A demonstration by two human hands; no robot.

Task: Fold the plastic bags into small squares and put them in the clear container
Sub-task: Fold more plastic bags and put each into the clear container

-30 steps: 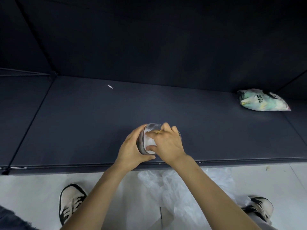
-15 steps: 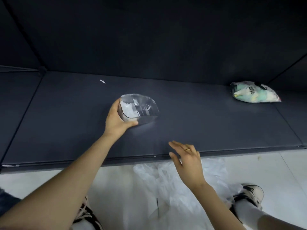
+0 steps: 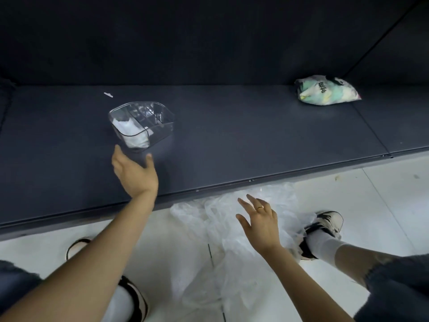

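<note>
Released since a moment ago, the clear container [image 3: 141,126] sits just beyond the spread left hand [image 3: 133,173]; right hand [image 3: 260,221] hovers, fingers apart, over loose plastic bags [image 3: 216,228].

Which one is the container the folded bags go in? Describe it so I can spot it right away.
Look at the long dark shelf across the middle of the view. On its left part, just beyond the left hand, stands the clear container with dividers and a white folded bag inside. The only other item there, a colourful packet far right, is opaque.
</note>
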